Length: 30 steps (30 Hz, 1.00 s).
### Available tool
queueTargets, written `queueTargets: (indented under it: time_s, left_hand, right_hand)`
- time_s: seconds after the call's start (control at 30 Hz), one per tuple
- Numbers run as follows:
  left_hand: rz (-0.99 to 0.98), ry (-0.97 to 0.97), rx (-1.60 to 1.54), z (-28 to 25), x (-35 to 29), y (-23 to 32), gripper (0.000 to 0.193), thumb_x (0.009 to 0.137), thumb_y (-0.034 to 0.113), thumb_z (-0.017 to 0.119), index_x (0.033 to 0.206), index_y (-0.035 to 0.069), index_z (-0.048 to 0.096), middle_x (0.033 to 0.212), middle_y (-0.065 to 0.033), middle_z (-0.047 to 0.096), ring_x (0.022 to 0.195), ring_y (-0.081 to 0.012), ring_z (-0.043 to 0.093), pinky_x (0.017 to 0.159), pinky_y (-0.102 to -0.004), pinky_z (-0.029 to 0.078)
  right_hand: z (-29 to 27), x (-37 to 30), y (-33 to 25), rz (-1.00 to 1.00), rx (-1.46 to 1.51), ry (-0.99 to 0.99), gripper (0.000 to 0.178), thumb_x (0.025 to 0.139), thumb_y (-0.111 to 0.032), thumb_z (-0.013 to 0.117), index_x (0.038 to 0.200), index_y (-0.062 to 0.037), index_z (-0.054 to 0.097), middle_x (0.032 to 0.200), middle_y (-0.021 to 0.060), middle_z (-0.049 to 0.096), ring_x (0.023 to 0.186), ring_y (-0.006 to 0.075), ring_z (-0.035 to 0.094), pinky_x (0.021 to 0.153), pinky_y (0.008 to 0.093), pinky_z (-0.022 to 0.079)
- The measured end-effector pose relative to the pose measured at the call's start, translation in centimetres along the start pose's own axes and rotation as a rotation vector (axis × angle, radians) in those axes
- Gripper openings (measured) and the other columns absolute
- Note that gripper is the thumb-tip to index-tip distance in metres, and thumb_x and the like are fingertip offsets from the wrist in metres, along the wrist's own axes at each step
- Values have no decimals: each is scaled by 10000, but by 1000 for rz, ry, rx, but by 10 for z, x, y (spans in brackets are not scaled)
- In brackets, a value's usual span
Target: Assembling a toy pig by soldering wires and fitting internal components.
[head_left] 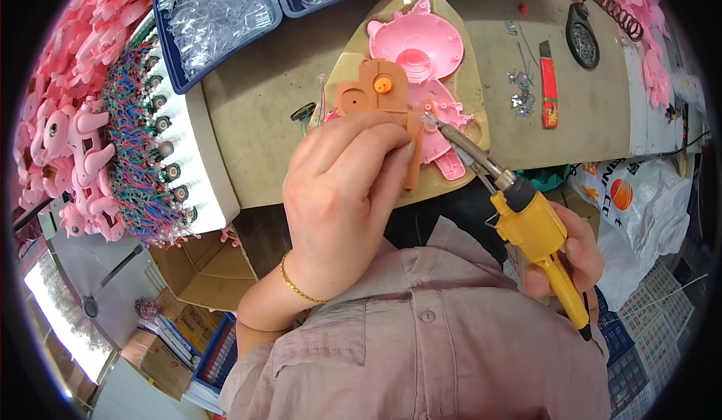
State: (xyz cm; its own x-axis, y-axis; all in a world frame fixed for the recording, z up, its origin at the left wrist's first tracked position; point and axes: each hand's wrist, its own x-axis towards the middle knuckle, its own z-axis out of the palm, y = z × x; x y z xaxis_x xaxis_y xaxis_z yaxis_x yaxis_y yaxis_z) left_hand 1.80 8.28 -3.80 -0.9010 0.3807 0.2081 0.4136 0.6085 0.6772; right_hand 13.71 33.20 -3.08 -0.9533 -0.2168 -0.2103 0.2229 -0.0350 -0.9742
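Observation:
My right hand [575, 251] is wrapped round a yellow soldering gun [530, 228], its metal tip pointing up and left. The tip meets a small spot at the edge of a brown-orange plastic piece [387, 74] that carries a round orange knob [383, 85]. Over the lower part of that piece, my left hand [346, 172] is closed with thumb and fingertips pressed together; what they pinch is hidden. Beneath lie pink toy shell halves [417, 40] on a tan board [350, 51]. A small black round part with wires [303, 112] sits beside my left hand.
Blue trays of clear plastic parts [218, 25] line the back. At left, wired round parts [173, 172] stand in a white rack beside piled pink shells [83, 134]. A red cutter knife [549, 89], small metal bits [521, 93] and a black coiled-cord item [581, 36] lie at right.

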Motion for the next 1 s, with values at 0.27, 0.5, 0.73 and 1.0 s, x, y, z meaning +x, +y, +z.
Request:
queueTargets:
  time_s: [0.27,0.5,0.73,1.0]
  left_hand:
    - [-8,-2,-7,1,1,-1,98,769,11,678,857,24,638,918,-77,656,815,-219,598,694,-302,460]
    - [20,37,-4,7,9,2,124,734,40,695,833,42,620,882,-73,635,783,-253,600,700,-335,463]
    - [-5,-5,29,-1,1,5,122,742,19,688,846,25,625,868,-93,635,780,-277,599,707,-353,462]
    - [-50,38,12,-17,1,6,105,777,18,666,872,10,623,885,-102,634,795,-252,594,719,-329,457]
  right_hand:
    - [8,20,28,-713,-350,110,561,803,-93,704,1258,-29,382,1131,389,524,837,336,666,655,359,545]
    - [-9,15,23,-723,-281,157,644,841,-224,699,1342,-56,331,1215,269,525,1009,290,614,820,395,526]
    - [-54,6,-16,-456,-195,835,553,844,-248,622,1290,-4,405,1134,153,571,983,234,600,810,337,511]
    - [-132,53,-64,-386,-520,952,381,865,-88,606,1220,23,520,1141,132,596,964,187,597,780,293,499]
